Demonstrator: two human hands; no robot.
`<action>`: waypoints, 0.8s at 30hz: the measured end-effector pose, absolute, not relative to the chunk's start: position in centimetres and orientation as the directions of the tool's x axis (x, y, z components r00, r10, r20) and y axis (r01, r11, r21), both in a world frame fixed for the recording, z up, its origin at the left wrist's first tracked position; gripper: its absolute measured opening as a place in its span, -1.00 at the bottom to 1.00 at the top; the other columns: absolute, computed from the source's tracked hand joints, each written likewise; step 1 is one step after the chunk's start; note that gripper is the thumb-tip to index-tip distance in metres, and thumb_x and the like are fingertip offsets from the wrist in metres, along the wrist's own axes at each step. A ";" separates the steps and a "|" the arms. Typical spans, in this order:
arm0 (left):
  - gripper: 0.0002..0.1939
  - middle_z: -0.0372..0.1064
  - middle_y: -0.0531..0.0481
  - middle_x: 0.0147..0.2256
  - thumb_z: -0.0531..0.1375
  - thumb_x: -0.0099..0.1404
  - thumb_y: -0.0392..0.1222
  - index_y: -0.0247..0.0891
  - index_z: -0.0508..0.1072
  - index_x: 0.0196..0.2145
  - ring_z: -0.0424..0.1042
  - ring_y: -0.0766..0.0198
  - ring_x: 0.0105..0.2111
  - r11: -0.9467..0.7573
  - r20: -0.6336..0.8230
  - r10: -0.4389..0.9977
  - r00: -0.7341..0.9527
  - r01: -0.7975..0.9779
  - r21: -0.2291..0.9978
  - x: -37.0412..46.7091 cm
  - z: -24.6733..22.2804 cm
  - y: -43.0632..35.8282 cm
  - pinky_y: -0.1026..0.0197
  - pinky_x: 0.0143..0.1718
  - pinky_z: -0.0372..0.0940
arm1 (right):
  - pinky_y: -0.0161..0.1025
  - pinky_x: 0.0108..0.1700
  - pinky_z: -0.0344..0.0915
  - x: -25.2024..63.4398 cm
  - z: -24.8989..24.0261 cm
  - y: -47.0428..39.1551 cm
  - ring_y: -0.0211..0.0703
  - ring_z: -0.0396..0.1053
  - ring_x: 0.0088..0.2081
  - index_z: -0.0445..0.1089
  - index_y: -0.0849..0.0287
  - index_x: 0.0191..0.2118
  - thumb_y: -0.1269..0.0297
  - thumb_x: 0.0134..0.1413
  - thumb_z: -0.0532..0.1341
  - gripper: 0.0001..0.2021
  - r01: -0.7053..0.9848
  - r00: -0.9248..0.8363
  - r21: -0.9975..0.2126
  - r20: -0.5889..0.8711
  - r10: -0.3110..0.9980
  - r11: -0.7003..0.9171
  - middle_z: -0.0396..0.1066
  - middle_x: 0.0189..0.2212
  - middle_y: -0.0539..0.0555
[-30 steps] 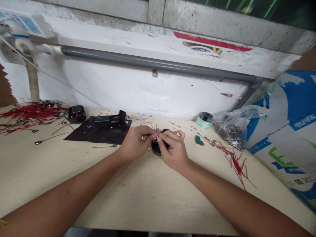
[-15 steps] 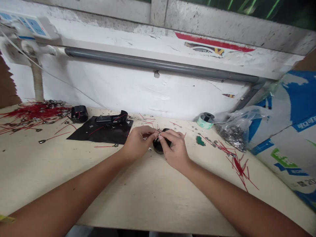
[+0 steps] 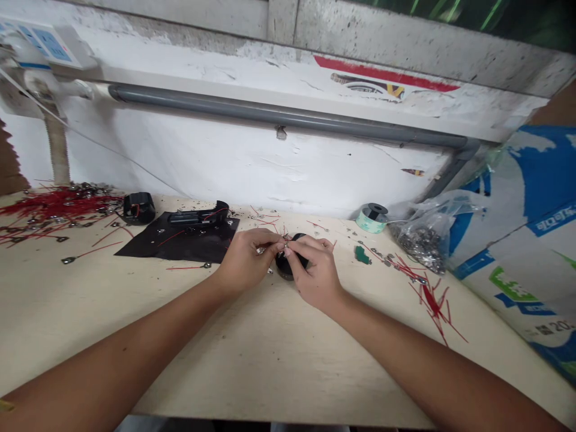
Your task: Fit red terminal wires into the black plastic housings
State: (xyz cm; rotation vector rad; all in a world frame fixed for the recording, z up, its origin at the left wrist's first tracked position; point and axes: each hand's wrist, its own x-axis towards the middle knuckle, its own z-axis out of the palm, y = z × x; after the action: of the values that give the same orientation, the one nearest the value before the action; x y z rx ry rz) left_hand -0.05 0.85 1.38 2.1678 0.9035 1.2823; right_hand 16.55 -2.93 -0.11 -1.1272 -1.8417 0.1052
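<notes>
My left hand (image 3: 247, 255) and my right hand (image 3: 315, 267) meet at the fingertips over a black round dish (image 3: 284, 268). Pinched between both hands is a small shiny metal contact piece (image 3: 285, 245), mostly covered by fingers. A thin reddish wire end (image 3: 334, 244) pokes out beyond my right hand's knuckles; its other end is hidden. To the left of my left hand lies a black sheet (image 3: 148, 245) carrying a black plastic battery holder (image 3: 193, 217). A metal tab with a red wire (image 3: 207, 265) rests just off the sheet's front edge.
At the far left is a heap of red-wired metal tabs (image 3: 63, 204), beside a black plastic housing (image 3: 138, 208). On the right are a green tape roll (image 3: 371, 219), a green scrap (image 3: 361, 255), red wires (image 3: 432, 303), a plastic bag of metal parts (image 3: 423, 243) and a large carton (image 3: 517, 240).
The view has turned slightly to the right, so everything sits a little further left. Both hands keep their pinch over the dish with only slight finger movement.
</notes>
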 end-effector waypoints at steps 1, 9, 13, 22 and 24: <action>-0.81 0.57 -0.07 -0.34 0.18 0.34 -0.26 -0.25 0.62 -0.31 0.51 0.24 -0.33 -0.682 0.590 0.729 0.347 0.303 0.665 0.0 1.4 0.8 0.20 -0.25 0.38 | -0.09 -0.04 0.08 16.5 -0.1 -2.9 -0.20 0.43 -0.25 0.50 0.07 -0.27 0.39 0.30 0.11 -0.79 0.655 -0.133 -0.496 0.667 0.733 0.570 0.49 -0.34 -0.04; -0.80 0.57 -0.05 -0.34 0.18 0.32 -0.33 -0.23 0.63 -0.31 0.50 0.24 -0.34 -0.717 0.628 0.697 0.346 0.330 0.613 0.0 1.5 0.6 0.21 -0.27 0.35 | -0.08 -0.03 0.07 16.5 0.0 -2.9 -0.19 0.43 -0.25 0.49 0.07 -0.25 0.40 0.30 0.11 -0.79 0.654 -0.128 -0.501 0.666 0.735 0.567 0.49 -0.34 -0.03; -0.79 0.56 -0.03 -0.35 0.17 0.33 -0.33 -0.23 0.63 -0.30 0.49 0.25 -0.35 -0.715 0.621 0.699 0.354 0.336 0.614 0.0 1.7 0.6 0.22 -0.28 0.34 | -0.09 -0.03 0.06 16.5 -0.1 -2.9 -0.20 0.43 -0.24 0.49 0.07 -0.26 0.40 0.29 0.10 -0.79 0.652 -0.132 -0.497 0.669 0.731 0.572 0.49 -0.33 -0.04; -0.80 0.57 -0.05 -0.34 0.18 0.33 -0.32 -0.22 0.64 -0.30 0.49 0.24 -0.34 -0.709 0.615 0.705 0.353 0.343 0.616 -0.1 1.7 0.5 0.22 -0.28 0.34 | -0.06 0.02 0.01 16.6 -0.2 -3.0 -0.19 0.42 -0.24 0.49 0.07 -0.24 0.39 0.31 0.08 -0.77 0.698 -0.146 -0.460 0.659 0.737 0.549 0.50 -0.32 -0.03; -0.79 0.57 -0.04 -0.34 0.17 0.33 -0.32 -0.22 0.64 -0.29 0.49 0.24 -0.35 -0.716 0.621 0.698 0.357 0.345 0.607 -0.1 1.7 0.5 0.22 -0.28 0.34 | -0.06 0.02 0.00 16.6 -0.2 -3.0 -0.19 0.42 -0.23 0.48 0.06 -0.24 0.39 0.31 0.08 -0.77 0.698 -0.144 -0.463 0.656 0.741 0.546 0.49 -0.32 -0.03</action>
State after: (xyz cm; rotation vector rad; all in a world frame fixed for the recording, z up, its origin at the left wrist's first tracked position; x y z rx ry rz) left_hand -0.11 0.53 1.74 2.2524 0.9150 1.3051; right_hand 16.58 -3.03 -0.21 -1.1775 -1.8700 0.0590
